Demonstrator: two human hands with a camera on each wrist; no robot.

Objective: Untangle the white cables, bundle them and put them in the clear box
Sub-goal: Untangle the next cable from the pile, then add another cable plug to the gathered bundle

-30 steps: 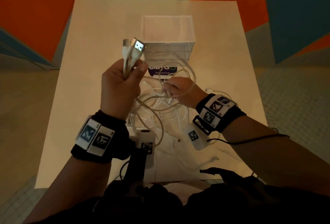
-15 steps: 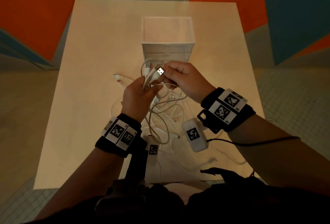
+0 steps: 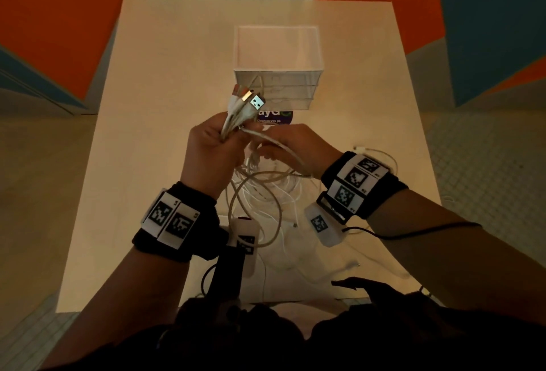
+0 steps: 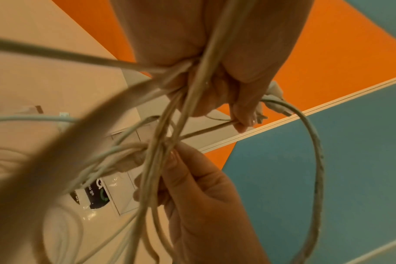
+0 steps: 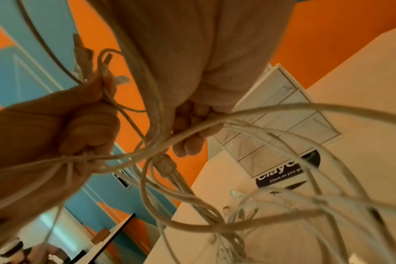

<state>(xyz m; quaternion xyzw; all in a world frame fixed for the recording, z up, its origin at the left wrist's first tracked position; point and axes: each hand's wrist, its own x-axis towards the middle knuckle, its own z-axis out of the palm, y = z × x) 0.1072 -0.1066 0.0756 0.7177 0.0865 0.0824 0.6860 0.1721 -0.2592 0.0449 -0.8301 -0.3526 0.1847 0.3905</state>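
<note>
while the left hand (image 3: 212,157) is fisted round a sheaf of white cables (image 3: 260,190), their plug ends (image 3: 249,100) stand up out of the fist, one usb plug foremost. the right hand (image 3: 295,146), just beside it, has its fingers (image 5: 192,125) curled round strands of the same tangle. slack loops hang from both hands to the table (image 3: 165,104), spreading toward its near and right edges. the clear box (image 3: 277,75) stands upright toward the far edge at the middle, beyond the hands, holding no cables. a dark label (image 3: 277,118) lies on the table against the box's near side.
</note>
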